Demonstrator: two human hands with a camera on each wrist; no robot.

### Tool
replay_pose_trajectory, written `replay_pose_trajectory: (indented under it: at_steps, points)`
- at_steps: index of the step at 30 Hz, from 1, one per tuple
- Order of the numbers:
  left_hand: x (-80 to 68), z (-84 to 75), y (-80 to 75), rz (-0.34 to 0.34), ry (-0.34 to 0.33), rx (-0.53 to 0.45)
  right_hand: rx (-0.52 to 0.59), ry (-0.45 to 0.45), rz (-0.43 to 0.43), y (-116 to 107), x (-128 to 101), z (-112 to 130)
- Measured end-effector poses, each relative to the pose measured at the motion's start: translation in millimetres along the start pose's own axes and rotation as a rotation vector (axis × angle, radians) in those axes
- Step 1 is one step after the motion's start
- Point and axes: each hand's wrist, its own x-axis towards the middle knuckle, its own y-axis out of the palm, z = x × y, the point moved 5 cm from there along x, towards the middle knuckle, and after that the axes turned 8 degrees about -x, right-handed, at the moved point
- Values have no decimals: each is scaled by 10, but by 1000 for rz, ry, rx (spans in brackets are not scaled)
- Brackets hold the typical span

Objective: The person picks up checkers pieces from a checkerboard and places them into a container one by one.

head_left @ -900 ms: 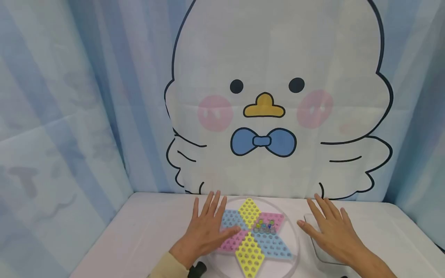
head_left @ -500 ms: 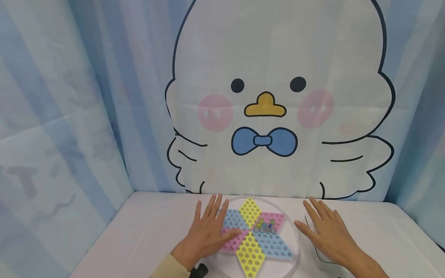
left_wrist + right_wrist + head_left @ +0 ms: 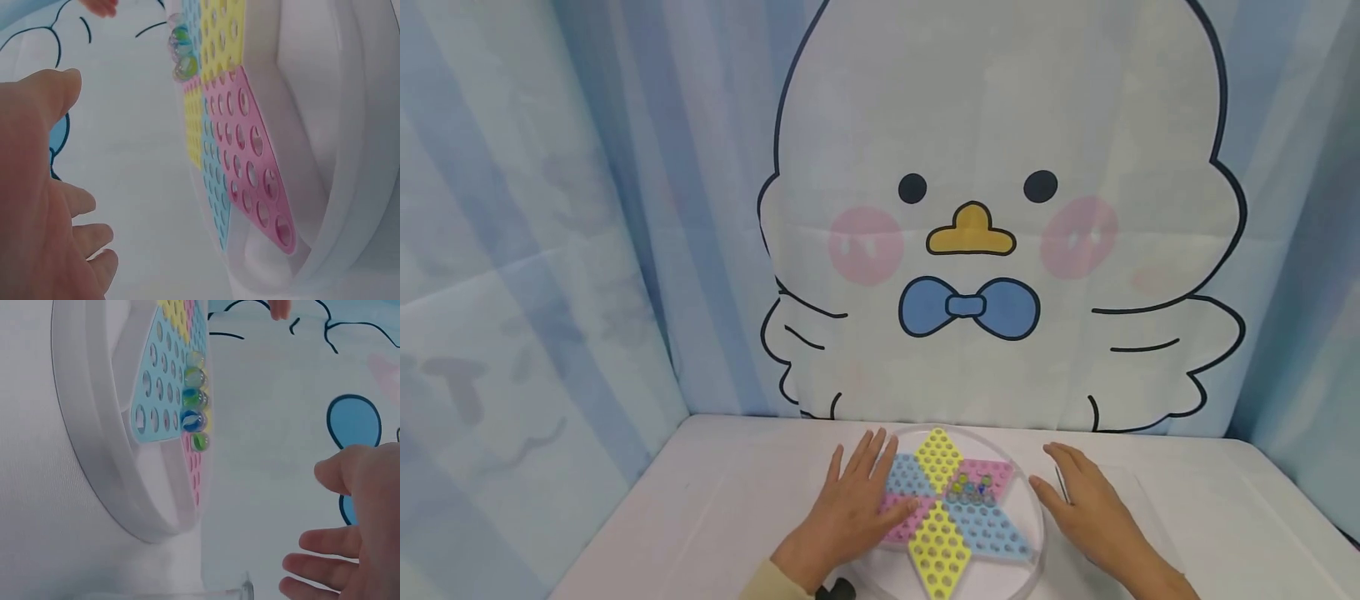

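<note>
"Neither hand held a thing, did it?"

"No. On the left hand point(image 3: 848, 510) the fingers were straight and the thumb stood wide of them; the right hand point(image 3: 1093, 510) was loose too, with a gap between thumb and forefinger and nothing pinched there."

"Were they touching the board?"

"Not as I saw it. Both wrist views showed air between the hands and the board point(image 3: 1021, 510). The left hand hung over its left side; the right hung just beyond its right rim."

"And the marbles point(image 3: 972, 487)?"

"Bunched in the pink point point(image 3: 1000, 471) at the far right of the star, on the side that faced the blue point point(image 3: 991, 532) at the near right. From the right wrist, several lined up there, green, blue and clear. I couldn't tell whether every one sat in its own hole."

"So what was the danger?"

"Mostly a bump. They stood proud of the holes, so I'd judge that a dropped palm or a thumb that caught the rim could have jolted the board and set them rolling. The right thumb was nearest."

"Anything else?"

"Some clear-edged object point(image 3: 248, 590) by the right hand, mostly hidden. Being see-through, it might easily have been knocked by a hand that swung right."
</note>
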Motion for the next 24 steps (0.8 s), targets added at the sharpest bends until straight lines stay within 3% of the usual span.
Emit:
replay_pose_trajectory:
  at_steps: [3,11,17,24]
  points:
    - [-4,-8,50,0,-1,-18,32,2,-38,20,5,14]
    - [-54,16,195,-2,-8,-39,107,-52,-253,26,10,118]
    - [-66,29,295,25,-31,-112,204,-48,-268,84,33,170]
    - [-89,66,405,51,-17,-156,247,14,-204,182,77,190]
